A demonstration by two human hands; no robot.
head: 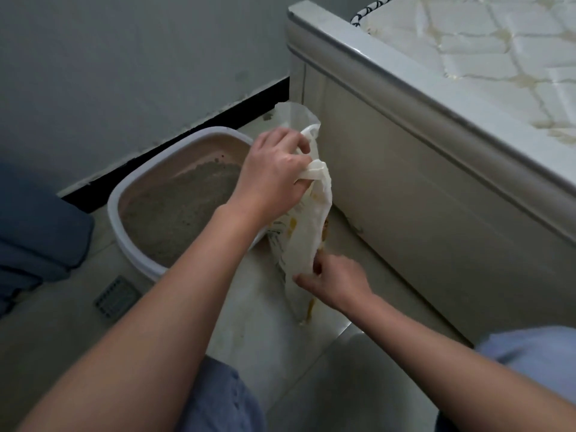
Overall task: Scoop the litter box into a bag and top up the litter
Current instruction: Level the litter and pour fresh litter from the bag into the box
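Bag: a thin white plastic bag (307, 232) with yellow print, held up between both hands, just right of the litter box and in front of the bed's side panel; its lower end reaches the floor.
Left hand: the left hand (274, 169) grips the bag's bunched handles at the top, fingers curled round them.
Right hand: the right hand (336, 283) pinches the bag's lower part, fingers closed on the plastic.
Litter box: a white-rimmed litter box (131, 194) with a brownish inner wall stands on the floor against the wall's dark skirting.
Litter: grey litter (177, 210) covers its bottom.
Floor: pale tiled floor (249, 322), with a small grated drain (117, 296) near the box.
Bed: a bed frame (420, 188) with a quilted mattress (498, 51) at right.
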